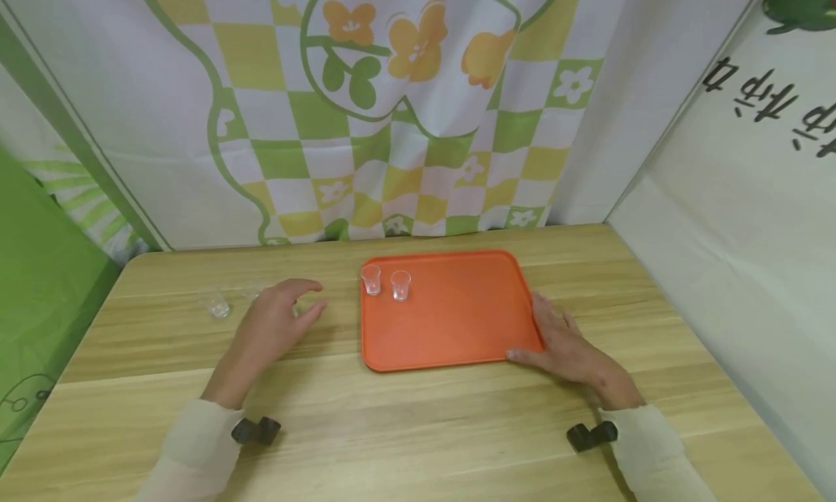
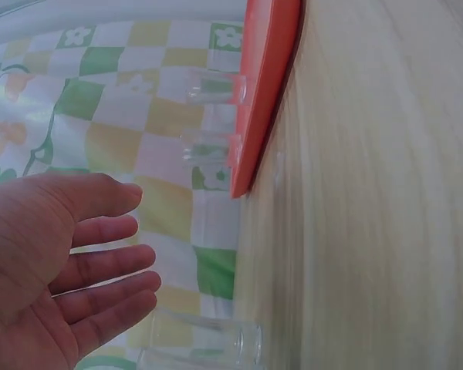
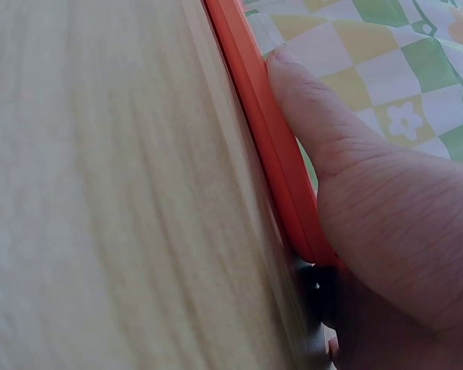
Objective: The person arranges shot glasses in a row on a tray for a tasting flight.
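Note:
My left hand (image 1: 277,313) hovers over the table left of the tray, thumb and fingers apart and nothing between them. In the left wrist view the same hand (image 2: 69,262) shows its fingers loosely extended. Two small clear shot glasses, one (image 1: 371,280) at the left rim and another (image 1: 400,286) beside it, stand upright on the orange-red tray (image 1: 457,313). Beyond my left hand a further clear glass (image 1: 219,307) is on the table, with another faint one near the wrist. My right hand (image 1: 564,346) rests against the tray's near right corner, thumb on its rim.
The wooden table (image 1: 405,429) ends at the back against a checked, flowered cloth (image 1: 418,175). A white wall panel (image 1: 738,270) stands along the right side. Green cloth (image 1: 46,284) hangs at the left edge.

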`<state>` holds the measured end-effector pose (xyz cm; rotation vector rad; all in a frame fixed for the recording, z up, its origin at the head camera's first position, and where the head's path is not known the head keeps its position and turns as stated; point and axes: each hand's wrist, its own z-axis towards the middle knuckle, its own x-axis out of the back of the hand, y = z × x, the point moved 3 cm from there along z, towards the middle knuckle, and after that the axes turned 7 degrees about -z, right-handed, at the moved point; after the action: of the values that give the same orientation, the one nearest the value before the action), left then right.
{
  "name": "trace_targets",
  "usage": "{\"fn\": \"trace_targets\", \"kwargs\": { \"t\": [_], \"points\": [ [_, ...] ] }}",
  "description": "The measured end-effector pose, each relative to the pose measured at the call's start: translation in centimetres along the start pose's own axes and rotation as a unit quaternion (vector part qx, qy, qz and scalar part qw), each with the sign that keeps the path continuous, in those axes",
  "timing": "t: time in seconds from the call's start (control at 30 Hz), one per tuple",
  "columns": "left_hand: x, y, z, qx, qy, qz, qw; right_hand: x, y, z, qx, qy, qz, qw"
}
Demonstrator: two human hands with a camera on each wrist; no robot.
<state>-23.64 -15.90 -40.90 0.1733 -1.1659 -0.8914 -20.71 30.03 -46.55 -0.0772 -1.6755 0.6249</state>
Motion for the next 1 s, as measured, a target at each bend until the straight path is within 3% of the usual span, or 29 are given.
{"fn": "trace_targets", "kwargs": {
  "t": [0.27, 0.57, 1.0],
  "points": [
    [0.7, -0.1, -0.1, 0.007, 0.001, 0.015, 0.9999, 0.1, 0.0, 0.1, 0.004, 0.003, 0.006, 1.000],
    [1.0, -1.3, -0.5, 0.032, -0.027, 0.007, 0.9991, 0.0, 0.1, 0.1, 0.007, 0.007, 0.010, 1.000],
    [2.1, -1.8, -0.9, 0.046, -0.024, 0.007, 0.9986, -0.1, 0.1, 0.0, 0.005, 0.006, 0.007, 1.000]
  ]
}}
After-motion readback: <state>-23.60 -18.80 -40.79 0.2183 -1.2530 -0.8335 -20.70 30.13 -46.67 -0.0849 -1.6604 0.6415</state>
